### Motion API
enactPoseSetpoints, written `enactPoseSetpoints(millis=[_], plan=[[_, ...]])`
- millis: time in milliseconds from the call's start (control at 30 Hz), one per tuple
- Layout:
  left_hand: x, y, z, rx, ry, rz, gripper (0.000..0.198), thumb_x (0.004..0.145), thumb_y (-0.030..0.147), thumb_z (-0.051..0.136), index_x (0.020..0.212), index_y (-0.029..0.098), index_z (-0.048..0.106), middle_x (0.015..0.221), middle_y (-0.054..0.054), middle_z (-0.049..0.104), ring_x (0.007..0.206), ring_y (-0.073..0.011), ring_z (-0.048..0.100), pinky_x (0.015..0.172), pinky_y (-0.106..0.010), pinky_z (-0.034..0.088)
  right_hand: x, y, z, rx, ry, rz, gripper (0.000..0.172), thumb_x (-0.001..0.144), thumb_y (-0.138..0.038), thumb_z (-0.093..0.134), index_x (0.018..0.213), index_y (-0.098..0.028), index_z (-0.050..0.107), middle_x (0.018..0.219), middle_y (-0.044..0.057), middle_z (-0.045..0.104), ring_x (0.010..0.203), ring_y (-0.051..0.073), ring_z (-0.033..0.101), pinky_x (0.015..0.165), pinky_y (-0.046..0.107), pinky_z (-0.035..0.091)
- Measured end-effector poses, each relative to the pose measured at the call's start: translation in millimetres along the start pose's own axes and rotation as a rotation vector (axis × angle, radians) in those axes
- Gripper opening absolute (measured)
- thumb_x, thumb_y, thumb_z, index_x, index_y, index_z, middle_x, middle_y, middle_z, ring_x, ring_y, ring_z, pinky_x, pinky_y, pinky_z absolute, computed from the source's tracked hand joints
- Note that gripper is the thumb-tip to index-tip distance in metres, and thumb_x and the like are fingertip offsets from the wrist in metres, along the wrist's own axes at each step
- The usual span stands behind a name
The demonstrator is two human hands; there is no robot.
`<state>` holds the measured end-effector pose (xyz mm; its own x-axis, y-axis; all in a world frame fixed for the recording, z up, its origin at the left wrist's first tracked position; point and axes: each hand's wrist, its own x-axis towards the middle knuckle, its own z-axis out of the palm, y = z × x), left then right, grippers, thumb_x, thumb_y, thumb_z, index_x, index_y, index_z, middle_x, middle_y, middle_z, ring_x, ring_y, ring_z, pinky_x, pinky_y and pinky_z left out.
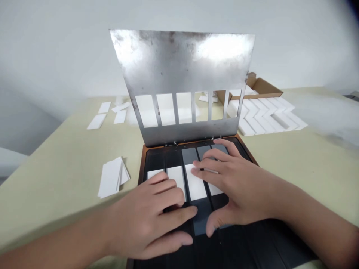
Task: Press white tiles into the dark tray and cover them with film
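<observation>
A black tray with a brown rim lies before me, several white rectangular cards set in its slots. My right hand rests over the right-hand cards with fingers spread; two fingertips touch the upper end of the middle white card. My left hand lies over the left cards, its index finger stretched out near that card's lower end and its other fingers bent. Neither hand holds anything visible. Behind, a hinged metal plate with a row of rectangular cutouts stands raised. My hands hide parts of several cards.
A small pile of white cards lies on the table left of the tray. More loose cards are at the back left. Rows of stacked white cards stand at the back right, before an open cardboard box.
</observation>
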<state>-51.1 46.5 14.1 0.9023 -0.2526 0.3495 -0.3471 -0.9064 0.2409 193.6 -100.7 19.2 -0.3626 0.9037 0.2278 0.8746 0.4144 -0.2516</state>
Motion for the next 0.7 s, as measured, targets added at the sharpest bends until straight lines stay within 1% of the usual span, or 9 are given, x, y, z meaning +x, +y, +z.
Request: enactPoseSetpoints(millis=[67,133,267,367,433,533,600,633,700], plan=[[0,-1,-0.8,0.005,-0.003,-0.002,0.027,0.106,0.035,0.063,0.122,0.015,0.073,0.088,-0.005,0.064,0.075,-0.0202,0.054,0.081,-0.039,0.041,0,0,1,-0.001,-0.001,-0.001,0.088,0.087,-0.083,0.067,0.138,-0.011,0.067,0.132,0.015,0.072,0.121,0.033,0.059,0.129,0.064,0.011],[1,-1,-0.6,0.008,0.002,-0.009,0.027,0.106,0.034,0.063,0.123,0.015,0.072,0.089,-0.005,0.065,0.075,-0.0202,0.054,0.081,-0.039,0.042,1,-1,1,-0.016,-0.023,-0.001,0.086,0.090,-0.081,0.064,0.138,-0.010,0.066,0.133,0.016,0.072,0.121,0.033,0.058,0.128,0.064,0.012],[-3,-2,2.4,0.015,0.021,-0.035,0.030,0.106,0.031,0.061,0.130,0.015,0.071,0.092,-0.006,0.065,0.078,-0.0208,0.056,0.085,-0.039,0.044,3,-2,0,-0.039,-0.056,0.012,0.070,0.099,-0.067,0.063,0.140,-0.010,0.065,0.133,0.015,0.072,0.122,0.033,0.058,0.127,0.064,0.014],[-5,-2,3.3,0.017,0.038,-0.034,0.036,0.103,0.029,0.064,0.138,0.020,0.068,0.095,-0.006,0.062,0.079,-0.0211,0.056,0.084,-0.040,0.046,4,-2,0,-0.043,-0.047,0.015,0.061,0.101,-0.060,0.065,0.140,-0.013,0.065,0.131,0.013,0.073,0.120,0.031,0.059,0.127,0.063,0.017],[-5,-2,2.1,0.015,0.034,0.010,0.035,0.100,0.031,0.070,0.134,0.023,0.070,0.095,-0.005,0.062,0.079,-0.0210,0.055,0.082,-0.039,0.046,5,-2,2,-0.041,-0.035,0.019,0.056,0.102,-0.057,0.064,0.140,-0.015,0.065,0.128,0.013,0.074,0.119,0.031,0.060,0.126,0.064,0.018],[1,0,-0.2,0.060,-0.020,0.040,0.032,0.097,0.040,0.077,0.126,0.025,0.074,0.101,-0.005,0.065,0.085,-0.0224,0.056,0.085,-0.039,0.045,6,0,5,-0.045,-0.013,0.026,0.048,0.105,-0.053,0.061,0.136,-0.017,0.068,0.125,0.011,0.076,0.116,0.030,0.061,0.126,0.064,0.018],[5,2,-0.1,0.099,-0.038,0.003,0.034,0.100,0.045,0.073,0.128,0.026,0.073,0.108,-0.007,0.067,0.091,-0.0244,0.057,0.089,-0.040,0.043,7,0,6,-0.048,-0.008,0.030,0.040,0.108,-0.047,0.058,0.133,-0.017,0.070,0.125,0.011,0.077,0.114,0.029,0.062,0.126,0.063,0.018],[6,2,0.6,0.111,-0.028,-0.022,0.035,0.102,0.046,0.071,0.130,0.026,0.073,0.111,-0.007,0.067,0.093,-0.0253,0.056,0.089,-0.040,0.042,8,1,6,-0.046,-0.006,0.030,0.037,0.108,-0.044,0.057,0.131,-0.017,0.070,0.125,0.010,0.077,0.113,0.028,0.062,0.125,0.062,0.018],[6,3,2.7,0.129,-0.012,-0.070,0.035,0.104,0.043,0.066,0.134,0.025,0.071,0.112,-0.009,0.065,0.094,-0.0264,0.055,0.088,-0.041,0.040,9,1,6,-0.035,0.000,0.033,0.033,0.110,-0.038,0.054,0.131,-0.017,0.071,0.124,0.009,0.077,0.112,0.027,0.062,0.125,0.060,0.019]])
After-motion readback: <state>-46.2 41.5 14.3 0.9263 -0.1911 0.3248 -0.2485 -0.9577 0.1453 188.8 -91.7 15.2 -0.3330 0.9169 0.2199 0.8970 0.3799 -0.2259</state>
